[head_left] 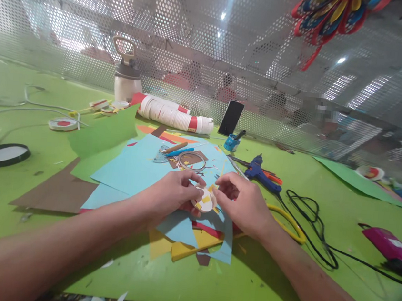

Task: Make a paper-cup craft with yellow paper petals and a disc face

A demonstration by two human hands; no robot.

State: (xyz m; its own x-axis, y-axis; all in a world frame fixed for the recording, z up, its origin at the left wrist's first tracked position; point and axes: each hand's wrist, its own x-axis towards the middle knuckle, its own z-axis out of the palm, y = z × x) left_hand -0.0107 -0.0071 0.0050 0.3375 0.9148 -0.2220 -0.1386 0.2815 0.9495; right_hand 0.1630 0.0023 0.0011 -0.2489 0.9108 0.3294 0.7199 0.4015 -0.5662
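A small white disc (206, 205) with yellow pieces on its face is pinched at its left edge by my left hand (173, 191). From the other side my right hand (241, 200) reaches the disc, thumb and forefinger closed near a small yellow scrap (211, 188) at its rim. Whether the right fingers grip that scrap or only touch it is hard to see. Beneath both hands lie light blue paper sheets (130, 167). Just beyond them are a ring (201, 167), a blue pen (181, 151) and a clear protractor (160, 154).
Right of my hands lie a blue glue gun (261, 173), its black cable (316, 229), a yellow ring (292, 234) and a magenta tool (392, 247). White paper-cup stacks (176, 116), a phone (231, 118) and a sprayer bottle (126, 85) stand along the perforated screen (198, 35).
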